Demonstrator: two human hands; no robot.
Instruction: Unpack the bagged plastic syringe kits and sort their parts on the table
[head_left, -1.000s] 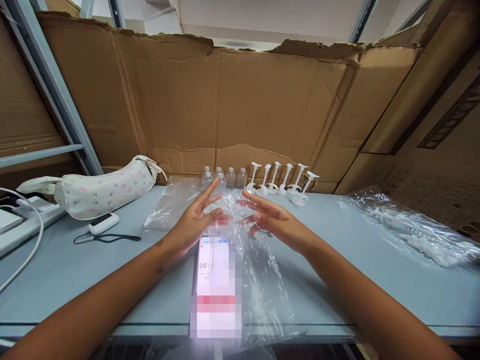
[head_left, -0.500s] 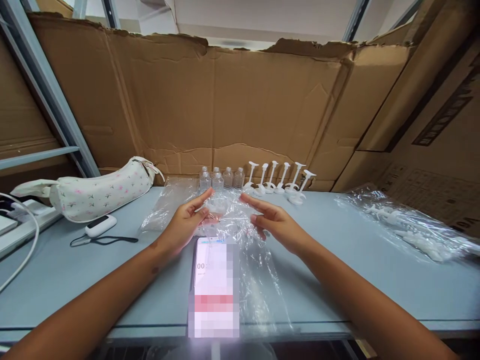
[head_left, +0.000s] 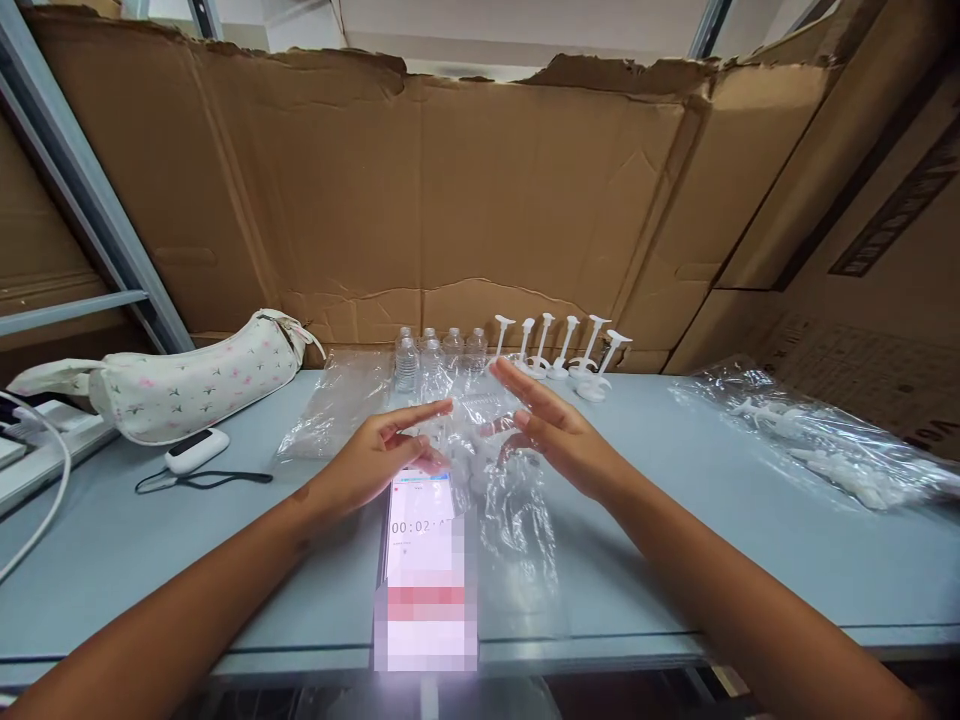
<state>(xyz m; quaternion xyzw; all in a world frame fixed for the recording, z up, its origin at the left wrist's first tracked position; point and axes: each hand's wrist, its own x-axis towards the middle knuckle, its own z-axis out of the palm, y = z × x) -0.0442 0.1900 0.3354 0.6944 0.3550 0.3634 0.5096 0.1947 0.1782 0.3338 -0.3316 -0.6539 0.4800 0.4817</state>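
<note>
My left hand (head_left: 382, 450) and my right hand (head_left: 551, 430) are both open, fingers spread, facing each other over a crumpled clear plastic bag (head_left: 499, 490). Neither hand visibly grips the bag. My left fingertips are just above the top of a smartphone (head_left: 420, 515), which lies on the table showing a running timer, part of its screen blurred. The bag lies beside and partly under the hands. Behind my right fingers stands a row of white plastic stands (head_left: 559, 350), and a row of small clear plastic bottles (head_left: 431, 355) stands behind the bag.
The pale blue table (head_left: 187, 560) holds a floral fabric pouch (head_left: 180, 385), a small white device with a black cord (head_left: 196, 450), a flat plastic bag (head_left: 337, 405), and a bag of white parts (head_left: 821, 450). Cardboard (head_left: 525, 200) walls the back; a metal shelf upright (head_left: 82, 190) stands left.
My hands have shifted slightly, the right rising toward the stands and the left fingers flattening. The whole scene sits a little higher in view, and the bag looks gathered more narrowly.
</note>
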